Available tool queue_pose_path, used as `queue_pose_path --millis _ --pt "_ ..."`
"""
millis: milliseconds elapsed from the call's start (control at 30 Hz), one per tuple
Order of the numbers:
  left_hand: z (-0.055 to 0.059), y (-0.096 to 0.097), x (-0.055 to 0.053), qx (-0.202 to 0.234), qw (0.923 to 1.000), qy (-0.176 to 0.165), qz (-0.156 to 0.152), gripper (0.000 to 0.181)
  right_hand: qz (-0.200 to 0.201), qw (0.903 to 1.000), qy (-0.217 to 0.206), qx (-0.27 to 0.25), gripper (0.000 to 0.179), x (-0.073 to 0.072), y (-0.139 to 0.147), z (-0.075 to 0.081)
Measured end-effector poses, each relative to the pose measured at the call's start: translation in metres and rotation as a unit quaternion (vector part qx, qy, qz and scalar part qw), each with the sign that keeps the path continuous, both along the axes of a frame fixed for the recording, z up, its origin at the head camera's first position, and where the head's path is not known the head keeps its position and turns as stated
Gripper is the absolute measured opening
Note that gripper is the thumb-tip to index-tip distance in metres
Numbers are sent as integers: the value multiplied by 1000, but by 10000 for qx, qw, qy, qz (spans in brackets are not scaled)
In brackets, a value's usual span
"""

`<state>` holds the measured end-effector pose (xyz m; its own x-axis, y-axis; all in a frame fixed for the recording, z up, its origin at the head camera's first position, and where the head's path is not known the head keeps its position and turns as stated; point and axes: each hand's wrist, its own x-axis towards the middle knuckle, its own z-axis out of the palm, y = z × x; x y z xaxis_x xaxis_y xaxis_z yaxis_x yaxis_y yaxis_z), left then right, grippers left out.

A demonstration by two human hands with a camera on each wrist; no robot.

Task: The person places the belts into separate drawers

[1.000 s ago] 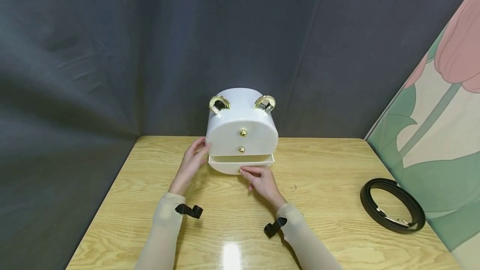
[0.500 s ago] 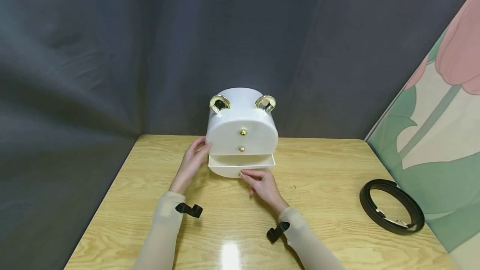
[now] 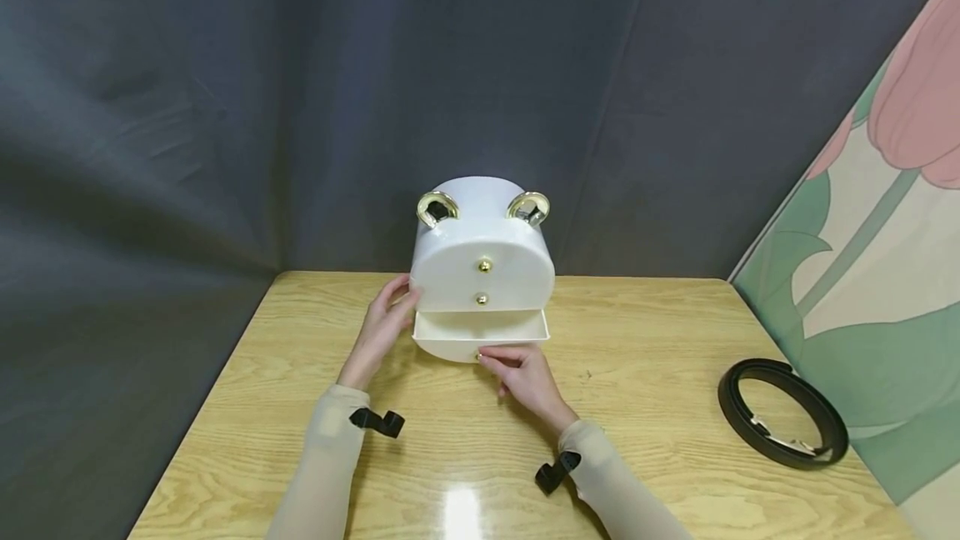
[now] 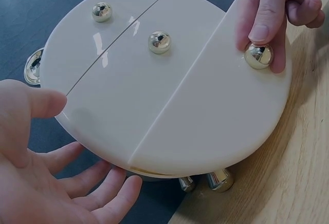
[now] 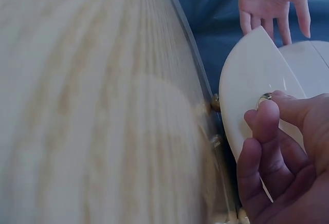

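A round white storage box [image 3: 480, 252] with gold knobs and two gold ring-shaped ears stands at the back of the table. Its bottom drawer [image 3: 452, 348] is pulled out, and the part of the inside that shows holds nothing. My right hand [image 3: 528, 382] pinches the gold knob [image 4: 258, 55] of that drawer between thumb and fingers, as the left wrist view shows. With fingers spread and loosely bent, my left hand [image 3: 378, 330] rests against the box's left side. The upper two drawers are shut, each with a gold knob in the middle.
A coiled black belt [image 3: 821, 407] with a silver buckle lies at the right of the wooden table [image 3: 660, 340]. Dark cloth [image 3: 480, 65] hangs right behind the table, and a flower-patterned panel [image 3: 885, 290] lines the right side.
My right hand has drawn the bottom drawer further out toward me, so more of its inside shows. The left hand has stayed at the box's side.
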<state>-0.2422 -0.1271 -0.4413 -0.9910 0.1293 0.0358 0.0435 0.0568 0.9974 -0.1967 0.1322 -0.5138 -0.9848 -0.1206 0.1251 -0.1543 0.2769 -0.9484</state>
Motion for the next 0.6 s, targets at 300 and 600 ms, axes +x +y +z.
queue_pose_path --millis 300,600 --pt "-1 -2 0 13 10000 -21 61 60 168 9998 -5 -91 21 10 0 1" --pt "-2 -1 -1 17 10000 24 37 62 282 9995 -135 -63 22 21 3 -2"
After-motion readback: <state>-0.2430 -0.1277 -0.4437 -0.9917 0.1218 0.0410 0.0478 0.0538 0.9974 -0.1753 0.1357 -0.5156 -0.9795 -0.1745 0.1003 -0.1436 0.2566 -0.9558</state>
